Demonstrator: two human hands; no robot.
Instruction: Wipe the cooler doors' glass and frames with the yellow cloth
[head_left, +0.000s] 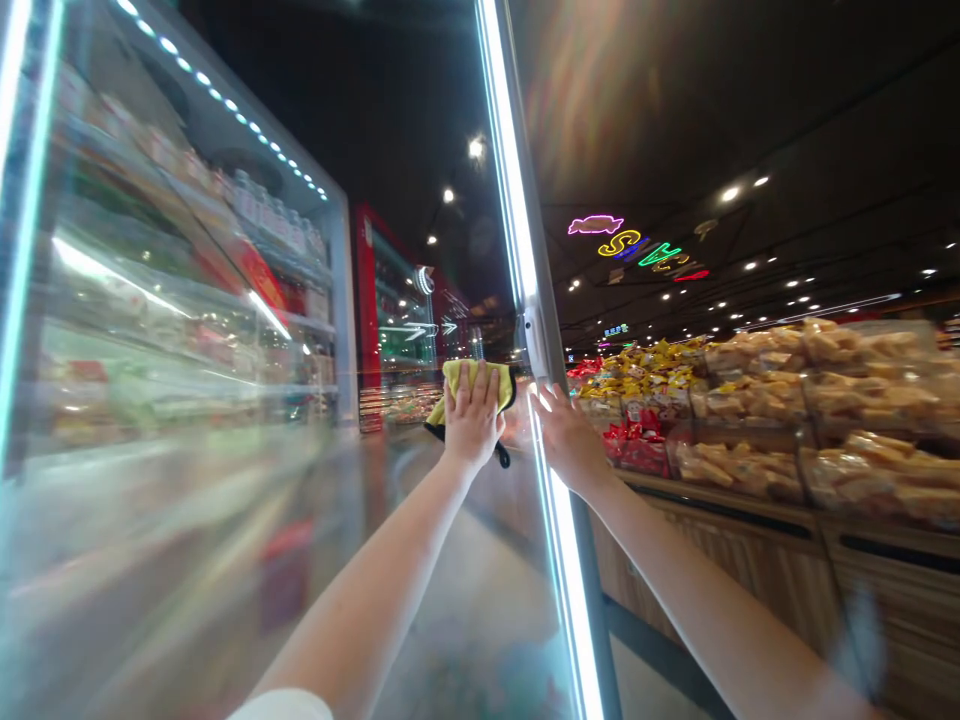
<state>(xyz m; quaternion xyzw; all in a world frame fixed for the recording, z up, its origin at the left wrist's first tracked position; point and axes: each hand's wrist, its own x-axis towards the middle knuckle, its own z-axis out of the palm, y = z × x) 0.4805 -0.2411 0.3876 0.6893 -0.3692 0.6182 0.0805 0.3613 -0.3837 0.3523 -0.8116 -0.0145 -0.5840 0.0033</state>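
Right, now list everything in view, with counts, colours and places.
Cloth: one, yellow-green with dark edging, under the left hand
Glass door: one, clear, centre
Light strip: one bright white, along the door's edge
Display cabinet: one, pale-framed, left; stock mostly blurred
Bottles: several, whitish, cabinet's upper shelf
Yellow packets: many, right
Red packets: many, below the yellow
Tan packs: many, far right
Wooden base: brown, beneath the packs
Neon signs: several, multicoloured, overhead
Ceiling lamps: many, white
Hands: two; left on the cloth, right at the door's edge
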